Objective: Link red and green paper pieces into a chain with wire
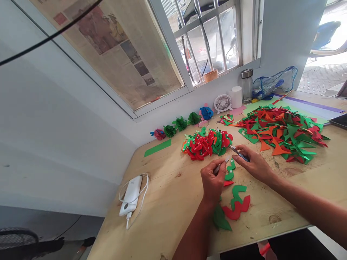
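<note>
My left hand (214,178) is closed in a pinch on a small whitish strip (227,159), which points toward my right hand. My right hand (253,164) grips a slim grey-blue tool (240,153) with a thin metal tip; its exact kind is unclear. Just beside my left fingers lies a wavy green cutout (230,172) with small white squares on it. Nearer to me are another green wavy cutout (238,195), a red wavy cutout (238,209) and a green leaf-shaped cutout (221,218), partly covered by my left forearm. Beyond my hands rests a pile of red and green cutouts (200,146), many with white squares.
A large heap of red, orange and green scraps (282,131) covers the right side. Along the wall stand folded green shapes (180,124), a small white fan (222,104) and a glass bottle (246,86). A white power bank (131,195) with its cable lies left on the wooden table (162,202).
</note>
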`<state>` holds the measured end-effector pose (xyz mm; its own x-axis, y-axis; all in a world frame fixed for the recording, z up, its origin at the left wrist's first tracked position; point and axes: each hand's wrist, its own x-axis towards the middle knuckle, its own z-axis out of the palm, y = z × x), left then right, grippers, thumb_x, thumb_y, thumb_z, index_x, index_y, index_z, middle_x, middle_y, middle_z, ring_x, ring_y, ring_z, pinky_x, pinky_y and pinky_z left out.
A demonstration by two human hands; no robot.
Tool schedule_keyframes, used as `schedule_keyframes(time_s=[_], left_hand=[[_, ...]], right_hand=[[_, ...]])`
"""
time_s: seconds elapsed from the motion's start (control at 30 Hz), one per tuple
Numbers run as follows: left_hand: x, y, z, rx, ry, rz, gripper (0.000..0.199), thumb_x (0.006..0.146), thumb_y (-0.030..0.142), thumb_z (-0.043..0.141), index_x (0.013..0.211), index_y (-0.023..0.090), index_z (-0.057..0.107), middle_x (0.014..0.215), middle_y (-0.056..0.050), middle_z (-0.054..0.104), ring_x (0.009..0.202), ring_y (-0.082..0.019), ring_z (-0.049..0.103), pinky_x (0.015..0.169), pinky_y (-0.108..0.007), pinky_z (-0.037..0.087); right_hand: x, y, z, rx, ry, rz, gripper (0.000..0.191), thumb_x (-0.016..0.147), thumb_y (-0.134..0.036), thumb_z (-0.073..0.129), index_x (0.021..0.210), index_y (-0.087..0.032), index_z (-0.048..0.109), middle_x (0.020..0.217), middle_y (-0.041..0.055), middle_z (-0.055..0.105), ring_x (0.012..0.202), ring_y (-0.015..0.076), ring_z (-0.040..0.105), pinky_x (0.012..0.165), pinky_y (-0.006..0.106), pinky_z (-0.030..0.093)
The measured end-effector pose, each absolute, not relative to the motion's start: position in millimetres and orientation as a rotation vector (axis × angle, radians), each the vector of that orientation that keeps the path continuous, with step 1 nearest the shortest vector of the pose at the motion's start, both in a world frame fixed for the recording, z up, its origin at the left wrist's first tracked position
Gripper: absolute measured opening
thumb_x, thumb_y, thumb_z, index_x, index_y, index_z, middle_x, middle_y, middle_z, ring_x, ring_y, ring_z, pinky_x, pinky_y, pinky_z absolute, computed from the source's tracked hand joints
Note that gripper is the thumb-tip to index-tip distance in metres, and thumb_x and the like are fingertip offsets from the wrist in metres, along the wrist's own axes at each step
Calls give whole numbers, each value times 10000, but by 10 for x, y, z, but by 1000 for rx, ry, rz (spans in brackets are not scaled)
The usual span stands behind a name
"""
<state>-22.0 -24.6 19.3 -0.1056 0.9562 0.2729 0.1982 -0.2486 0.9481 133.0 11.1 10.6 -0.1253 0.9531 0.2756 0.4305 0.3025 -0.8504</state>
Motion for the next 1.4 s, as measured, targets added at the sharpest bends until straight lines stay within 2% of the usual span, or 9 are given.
schedule_keyframes(time_s=[0.1, 0.23, 0.37, 0.57, 0.8, 0.97, 1.4], left_hand=[[-230, -241, 196, 1431, 1307, 1455, 261, 795, 350, 590, 862, 128, 709, 772, -38, 679, 703, -132, 605, 652, -216, 481], [-241, -230, 184, 1365, 1328, 1490, 287, 788, 386, 598, 874, 137, 711, 690, -8, 624, 577, -86, 517, 543, -184, 423], [-239, -235, 191, 1361, 1322, 1489, 305, 788, 404, 595, 883, 141, 715, 613, 11, 572, 499, -62, 429, 481, -171, 376], [-234, -234, 179, 1369, 1279, 1500, 313, 784, 407, 599, 892, 137, 716, 685, -27, 634, 533, -78, 479, 503, -183, 412], [-233, -214, 151, 1351, 1249, 1505, 278, 766, 395, 620, 860, 152, 718, 756, -44, 665, 581, -95, 528, 528, -196, 431], [-234, -209, 147, 1351, 1256, 1509, 273, 771, 382, 616, 867, 147, 717, 705, -32, 642, 546, -82, 489, 512, -189, 414], [-231, -215, 161, 1333, 1285, 1482, 319, 764, 418, 618, 888, 143, 721, 550, 19, 515, 486, -65, 401, 467, -182, 358]], right_hand=[[1340, 109, 125, -1225, -1734, 815, 347, 847, -487, 464, 930, -176, 596, 588, -36, 466, 531, 110, 408, 490, 236, 319], [1318, 76, 144, -1173, -1794, 865, 371, 877, -494, 404, 819, -178, 589, 586, -34, 429, 539, 107, 379, 494, 239, 306], [1303, 56, 143, -1143, -1821, 889, 391, 883, -504, 393, 838, -173, 596, 564, -42, 399, 520, 102, 362, 476, 237, 291], [1303, 38, 162, -1059, -1843, 919, 386, 891, -483, 406, 906, -162, 621, 572, -32, 435, 526, 98, 378, 473, 229, 300], [1304, 40, 148, -1018, -1862, 930, 369, 890, -469, 419, 903, -165, 628, 588, -21, 484, 527, 94, 394, 470, 223, 310], [1299, 32, 160, -1015, -1871, 904, 361, 891, -458, 420, 894, -165, 631, 614, -11, 531, 542, 95, 421, 489, 223, 330], [1289, 30, 175, -1061, -1886, 826, 369, 881, -469, 422, 807, -179, 638, 567, -26, 487, 507, 90, 376, 467, 221, 304]])
